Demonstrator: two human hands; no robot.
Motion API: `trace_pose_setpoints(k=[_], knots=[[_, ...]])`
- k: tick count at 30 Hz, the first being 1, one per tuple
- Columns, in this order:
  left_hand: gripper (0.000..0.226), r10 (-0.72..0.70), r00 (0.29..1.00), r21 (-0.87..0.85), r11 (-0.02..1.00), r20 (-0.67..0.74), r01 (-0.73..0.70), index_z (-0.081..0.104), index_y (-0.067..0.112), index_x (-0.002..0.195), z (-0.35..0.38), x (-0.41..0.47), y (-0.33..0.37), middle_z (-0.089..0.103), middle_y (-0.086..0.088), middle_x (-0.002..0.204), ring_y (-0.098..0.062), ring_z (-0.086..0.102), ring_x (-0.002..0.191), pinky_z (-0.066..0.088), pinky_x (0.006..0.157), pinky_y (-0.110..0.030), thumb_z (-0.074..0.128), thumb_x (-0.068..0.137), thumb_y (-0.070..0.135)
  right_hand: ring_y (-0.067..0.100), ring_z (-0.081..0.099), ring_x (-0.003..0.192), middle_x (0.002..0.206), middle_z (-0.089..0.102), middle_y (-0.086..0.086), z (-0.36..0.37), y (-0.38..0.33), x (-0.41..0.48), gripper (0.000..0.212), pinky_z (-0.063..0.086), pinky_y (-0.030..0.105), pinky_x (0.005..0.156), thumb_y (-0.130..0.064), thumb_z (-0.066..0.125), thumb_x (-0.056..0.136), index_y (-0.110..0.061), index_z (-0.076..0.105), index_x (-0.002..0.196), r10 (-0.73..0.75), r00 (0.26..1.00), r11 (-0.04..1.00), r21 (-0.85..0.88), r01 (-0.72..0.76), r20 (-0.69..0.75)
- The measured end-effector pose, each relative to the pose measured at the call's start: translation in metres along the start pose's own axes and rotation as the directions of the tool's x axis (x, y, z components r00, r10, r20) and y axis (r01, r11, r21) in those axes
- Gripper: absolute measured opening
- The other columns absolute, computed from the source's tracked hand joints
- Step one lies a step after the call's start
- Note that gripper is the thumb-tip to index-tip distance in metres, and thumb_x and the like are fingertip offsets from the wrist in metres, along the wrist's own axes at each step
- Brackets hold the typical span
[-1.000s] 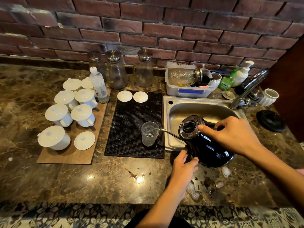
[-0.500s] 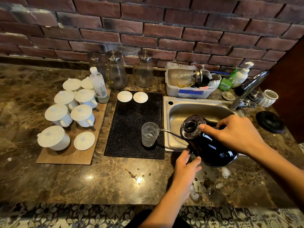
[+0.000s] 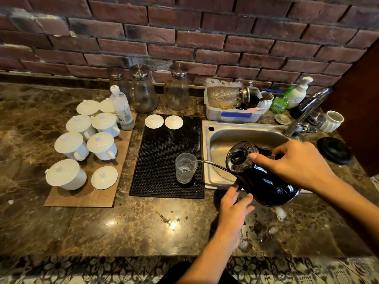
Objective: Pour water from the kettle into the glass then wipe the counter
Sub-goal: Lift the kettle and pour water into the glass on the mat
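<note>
A black gooseneck kettle [image 3: 264, 185] is tilted to the left, its thin spout reaching over the rim of a clear glass [image 3: 185, 169] that stands on the black mat [image 3: 162, 160]. There is water in the glass. My right hand [image 3: 295, 162] grips the kettle's handle, thumb pressed on the lid's edge. My left hand [image 3: 233, 208] rests its fingers against the kettle's lower left side. Wet patches and foam [image 3: 260, 228] lie on the marble counter [image 3: 127, 228] below the kettle.
A steel sink [image 3: 235, 140] with a tap [image 3: 307, 111] sits behind the kettle. The kettle's round black base [image 3: 334, 150] is at the right. White lidded cups [image 3: 86, 138] stand on a board, with glass jugs [image 3: 143, 91], a bottle and a dish tub [image 3: 231, 107] behind.
The kettle has stayed tilted over the glass, shifting slightly right. My left hand has kept its place against the kettle's lower side.
</note>
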State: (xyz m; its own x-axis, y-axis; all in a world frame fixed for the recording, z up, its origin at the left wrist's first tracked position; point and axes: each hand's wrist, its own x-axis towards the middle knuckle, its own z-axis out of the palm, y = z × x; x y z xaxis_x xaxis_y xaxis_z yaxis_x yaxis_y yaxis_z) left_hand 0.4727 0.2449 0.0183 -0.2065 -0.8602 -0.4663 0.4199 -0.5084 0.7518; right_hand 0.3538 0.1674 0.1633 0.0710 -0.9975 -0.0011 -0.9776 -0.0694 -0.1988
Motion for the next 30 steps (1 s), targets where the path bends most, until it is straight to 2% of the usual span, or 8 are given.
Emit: trace_pose_setpoints(k=[2,5,9,14,19,23,28,30], knots=[[0.060,0.000,1.000,-0.007,1.000,-0.003,0.000,0.039,0.022,0.151,0.0008,-0.0004,-0.0002,0.040,-0.006,0.156,-0.021,0.054,0.133,0.052,0.103,-0.033,0.062,0.096,0.017,0.021,0.045,0.039,0.038,0.040,0.004,-0.0006,-0.0003,-0.0004,0.086,0.031,0.029,0.045,-0.079,0.059,0.077,0.003,0.063,0.051,-0.002,1.000,1.000,-0.006,0.002,-0.008],[0.058,0.006,1.000,-0.016,1.000,0.000,-0.006,0.041,0.022,0.150,0.0018,-0.0013,-0.0005,0.042,-0.005,0.155,-0.021,0.054,0.133,0.054,0.100,-0.031,0.061,0.096,0.015,0.023,0.052,0.041,0.040,0.048,0.014,-0.0007,0.0007,-0.0012,0.084,0.032,0.029,0.045,-0.080,0.057,0.077,0.000,0.065,0.051,-0.005,1.000,1.000,-0.012,0.005,-0.015],[0.060,-0.005,1.000,-0.023,1.000,-0.015,0.005,0.040,0.022,0.151,0.0029,-0.0019,-0.0006,0.044,-0.005,0.154,-0.021,0.054,0.133,0.054,0.101,-0.032,0.063,0.095,0.017,0.019,0.046,0.038,0.037,0.042,0.004,-0.0031,-0.0006,-0.0028,0.084,0.031,0.028,0.045,-0.079,0.058,0.078,-0.001,0.062,0.048,-0.009,1.000,1.000,-0.011,0.008,-0.012],[0.057,0.009,1.000,-0.040,0.999,-0.008,-0.010,0.043,0.022,0.149,0.0054,-0.0050,0.0022,0.047,-0.002,0.151,-0.019,0.055,0.132,0.057,0.090,-0.025,0.062,0.096,0.014,0.018,0.042,0.037,0.037,0.038,0.002,-0.0061,-0.0009,-0.0042,0.084,0.030,0.029,0.045,-0.079,0.058,0.078,-0.002,0.053,0.044,-0.020,1.000,1.000,-0.019,0.020,-0.018],[0.056,0.018,1.000,-0.036,0.999,0.011,-0.018,0.041,0.021,0.149,0.0066,-0.0065,0.0034,0.047,-0.003,0.151,-0.016,0.057,0.128,0.057,0.083,-0.021,0.060,0.097,0.011,0.020,0.048,0.040,0.037,0.042,0.007,-0.0069,0.0017,-0.0051,0.087,0.038,0.032,0.046,-0.081,0.057,0.077,0.001,0.058,0.048,-0.019,0.999,1.000,-0.026,0.018,-0.027],[0.055,0.016,1.000,-0.042,0.999,0.008,-0.016,0.043,0.021,0.149,0.0075,-0.0071,0.0027,0.047,-0.003,0.151,-0.015,0.058,0.127,0.057,0.082,-0.021,0.060,0.097,0.011,0.023,0.055,0.042,0.043,0.057,0.017,-0.0068,0.0032,-0.0055,0.087,0.045,0.035,0.047,-0.082,0.056,0.077,0.000,0.059,0.048,-0.016,0.999,1.000,-0.026,0.015,-0.044],[0.055,0.014,1.000,-0.060,0.998,0.018,-0.013,0.043,0.021,0.149,0.0085,-0.0070,0.0019,0.048,-0.003,0.151,-0.009,0.061,0.121,0.057,0.084,-0.021,0.060,0.097,0.011,0.023,0.056,0.043,0.044,0.057,0.017,-0.0073,0.0045,-0.0057,0.088,0.049,0.038,0.048,-0.082,0.055,0.076,0.001,0.059,0.048,-0.012,0.999,1.000,-0.029,0.010,-0.050],[0.053,0.018,1.000,-0.068,0.998,0.018,-0.017,0.046,0.021,0.147,0.0097,-0.0072,0.0015,0.050,-0.003,0.149,-0.012,0.062,0.121,0.057,0.086,-0.023,0.060,0.097,0.011,0.022,0.054,0.041,0.043,0.057,0.016,-0.0079,0.0053,-0.0060,0.088,0.048,0.037,0.047,-0.083,0.055,0.076,0.000,0.059,0.048,-0.013,0.999,0.999,-0.030,0.012,-0.050]])
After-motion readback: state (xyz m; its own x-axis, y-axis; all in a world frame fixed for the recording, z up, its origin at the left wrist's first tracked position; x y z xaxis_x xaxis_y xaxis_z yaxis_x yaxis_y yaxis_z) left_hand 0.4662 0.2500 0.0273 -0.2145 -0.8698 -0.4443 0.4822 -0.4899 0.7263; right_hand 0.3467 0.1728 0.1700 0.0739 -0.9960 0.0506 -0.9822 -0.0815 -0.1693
